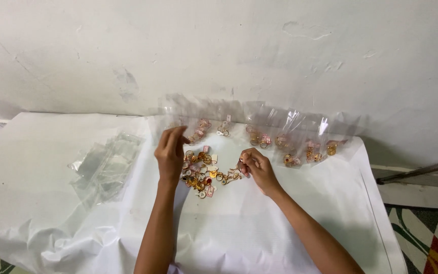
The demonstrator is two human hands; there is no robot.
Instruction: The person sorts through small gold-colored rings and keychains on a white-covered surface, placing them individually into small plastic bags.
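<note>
Head view, white plastic-sheet-covered table (280, 228) against a scuffed white wall (229, 45). Left hand (171, 152) raised at frame centre-left, fingers bunched with tips close together above the loose pile of small gold-coloured key-ring trinkets with red and white tags (201, 175); whether it pinches anything, cannot tell. Right hand (257, 165) just right of the pile, fingertips pinched narrow on one gold trinket (240, 165) at the pile's right edge.

Row of clear plastic pouches already holding gold trinkets (285, 139) runs along the wall, upper centre to upper right. Stack of empty clear plastic sleeves (105, 165) lies mid-left, well apart from both hands.

Risks, judged: rings in the pile look interlinked, so lifting the pinched one could drag neighbours along and scatter them. The sheet is slick and wrinkled; small pieces could slide toward the front edge. Filled pouches lean on the wall and a bump could tip them.
</note>
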